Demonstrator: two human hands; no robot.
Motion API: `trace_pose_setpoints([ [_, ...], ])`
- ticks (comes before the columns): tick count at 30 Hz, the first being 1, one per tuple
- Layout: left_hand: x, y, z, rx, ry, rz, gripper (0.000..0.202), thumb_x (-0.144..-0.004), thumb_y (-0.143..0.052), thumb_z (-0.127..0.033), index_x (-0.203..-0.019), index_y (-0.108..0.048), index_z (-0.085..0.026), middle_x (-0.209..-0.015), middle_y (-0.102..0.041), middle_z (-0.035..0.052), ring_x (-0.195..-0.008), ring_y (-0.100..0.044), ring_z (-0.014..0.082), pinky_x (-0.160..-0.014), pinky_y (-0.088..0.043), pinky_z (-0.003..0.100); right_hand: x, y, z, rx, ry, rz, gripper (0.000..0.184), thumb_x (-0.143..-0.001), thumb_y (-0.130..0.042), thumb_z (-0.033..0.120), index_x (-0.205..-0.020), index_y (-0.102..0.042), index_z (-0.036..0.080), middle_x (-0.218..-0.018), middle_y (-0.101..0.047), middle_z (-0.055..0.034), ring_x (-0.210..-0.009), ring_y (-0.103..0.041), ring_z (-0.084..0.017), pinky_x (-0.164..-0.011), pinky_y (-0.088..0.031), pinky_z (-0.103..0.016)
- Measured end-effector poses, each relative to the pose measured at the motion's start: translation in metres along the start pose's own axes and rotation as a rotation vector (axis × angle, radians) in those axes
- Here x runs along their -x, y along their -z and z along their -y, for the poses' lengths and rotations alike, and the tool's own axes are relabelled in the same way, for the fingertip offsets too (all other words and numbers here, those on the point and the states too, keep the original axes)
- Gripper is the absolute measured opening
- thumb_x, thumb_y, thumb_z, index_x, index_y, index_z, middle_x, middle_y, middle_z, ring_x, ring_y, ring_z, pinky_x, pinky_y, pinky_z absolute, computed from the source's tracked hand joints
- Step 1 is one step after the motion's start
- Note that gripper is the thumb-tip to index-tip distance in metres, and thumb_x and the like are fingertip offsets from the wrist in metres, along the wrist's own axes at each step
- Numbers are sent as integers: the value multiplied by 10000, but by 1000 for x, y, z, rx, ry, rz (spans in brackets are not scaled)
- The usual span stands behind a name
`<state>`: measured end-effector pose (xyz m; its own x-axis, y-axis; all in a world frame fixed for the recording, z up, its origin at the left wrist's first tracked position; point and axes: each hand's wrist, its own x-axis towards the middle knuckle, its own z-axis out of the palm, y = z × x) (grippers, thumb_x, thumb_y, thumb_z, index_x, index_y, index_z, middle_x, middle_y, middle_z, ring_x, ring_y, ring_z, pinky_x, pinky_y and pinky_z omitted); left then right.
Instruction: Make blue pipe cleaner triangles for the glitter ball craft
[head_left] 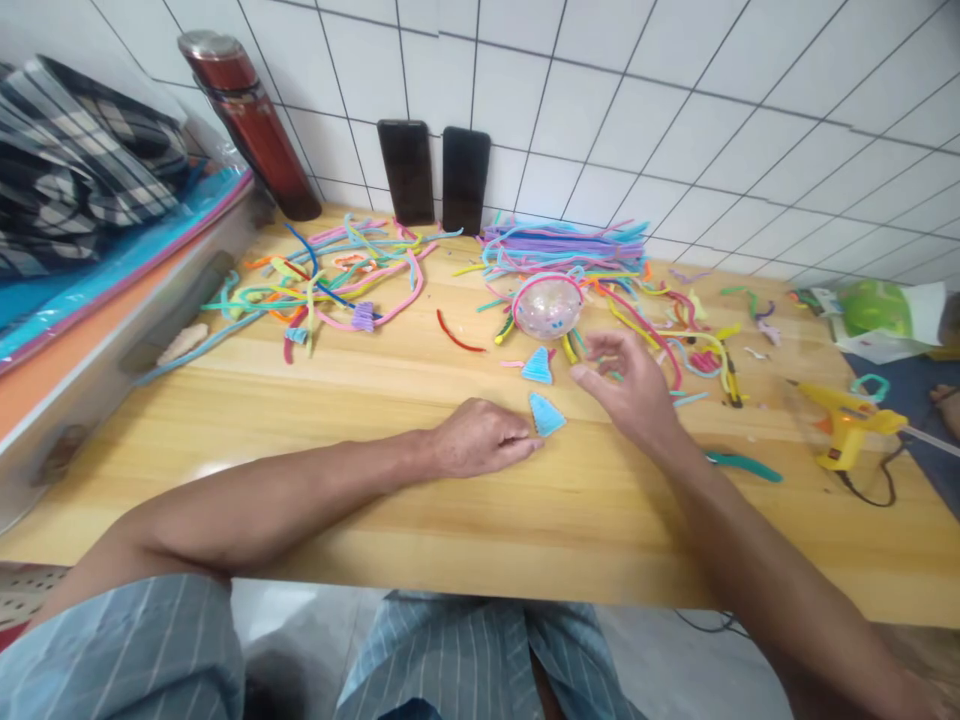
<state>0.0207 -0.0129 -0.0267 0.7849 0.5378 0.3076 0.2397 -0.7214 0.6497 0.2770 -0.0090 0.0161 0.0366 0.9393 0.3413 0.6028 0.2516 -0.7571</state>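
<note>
My left hand (484,438) rests on the table with its fingers curled in. Its fingertips meet the lower corner of a blue fuzzy triangular piece (547,416); whether they pinch it or anything else is hidden. A second blue triangular piece (537,366), with a bit of pink at its side, lies just beyond. To the right, my right hand (624,385) is held with thumb and fingers apart, nothing visible between them. Near its fingertips is a clear round container (548,306) with a pink rim and glittery contents, the tip of a yellow-and-black strip beside it.
Loose pipe cleaners (409,290) spread left, with a purple-and-blue bundle (566,247) behind. Two phones (407,172) and a red flask (251,125) stand by the tiled wall. Green-handled pliers (746,465) and a yellow glue gun (844,425) with its cord lie right. A bin (187,300) borders the left.
</note>
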Motion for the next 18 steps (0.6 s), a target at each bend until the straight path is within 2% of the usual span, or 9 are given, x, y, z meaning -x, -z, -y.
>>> trace_pose_setpoints([
  [2,0,-1,1,-26,-14,2,473,-1088,-543,-363,-647,-489,-200,-585,-552,-11,-559,-493,130,-600,-247,329,-20,0,-10,123,121,17,679,-834,-858,543,-1422,-636,287,-1444,-708,-141,-1248,-714,-358,-990,-630,-545],
  [4,0,-3,3,-37,-25,-3,473,-1090,-556,-360,-649,-505,-199,-590,-568,-11,-564,-513,131,-602,-258,330,-41,-3,-22,188,179,56,912,-822,-880,587,-1605,-500,317,-1643,-573,-163,-1445,-615,-417,-1127,-581,-642],
  [7,-1,-3,6,-17,-16,-49,499,-1108,-545,-363,-638,-495,-200,-578,-556,-20,-549,-513,123,-599,-301,314,-65,-11,-35,213,201,107,1123,-805,-896,663,-1728,-342,344,-1763,-439,-165,-1598,-475,-459,-1260,-467,-726],
  [10,-4,1,11,-58,38,-212,440,-1124,-530,-374,-727,-611,-203,-676,-662,9,-663,-625,152,-698,-442,298,-78,-19,-40,214,202,156,1189,-800,-891,704,-1763,-293,346,-1822,-367,-152,-1664,-392,-468,-1321,-395,-736],
  [11,-5,3,13,-97,51,-269,381,-1121,-536,-372,-815,-680,-198,-780,-733,41,-772,-688,181,-785,-499,317,-80,-21,-40,221,193,169,1193,-801,-885,715,-1766,-293,337,-1830,-359,-152,-1677,-375,-470,-1337,-374,-733],
  [13,-7,6,18,-189,75,-329,270,-1103,-559,-349,-1083,-768,-178,-1119,-813,131,-1088,-744,266,-997,-545,415,-82,-22,-38,238,162,191,1182,-804,-871,735,-1761,-318,316,-1829,-373,-159,-1686,-365,-475,-1356,-343,-728],
  [14,-8,8,20,-231,95,-327,280,-1089,-579,-335,-1224,-765,-175,-1315,-783,170,-1250,-713,309,-1088,-532,475,-82,-22,-37,241,143,201,1162,-808,-862,738,-1752,-340,306,-1821,-392,-162,-1682,-374,-476,-1357,-341,-725],
  [16,-10,9,23,-294,169,-285,402,-1058,-625,-321,-1432,-703,-197,-1627,-613,201,-1491,-580,369,-1211,-475,574,-83,-22,-36,228,111,214,1099,-822,-849,727,-1723,-392,293,-1792,-444,-168,-1654,-428,-466,-1343,-372,-712],
  [18,-12,10,24,-328,252,-233,523,-1034,-673,-343,-1538,-637,-209,-1777,-439,210,-1618,-444,407,-1290,-399,644,-84,-22,-37,199,91,206,1029,-824,-852,702,-1675,-453,284,-1736,-518,-170,-1586,-519,-448,-1307,-432,-691],
])
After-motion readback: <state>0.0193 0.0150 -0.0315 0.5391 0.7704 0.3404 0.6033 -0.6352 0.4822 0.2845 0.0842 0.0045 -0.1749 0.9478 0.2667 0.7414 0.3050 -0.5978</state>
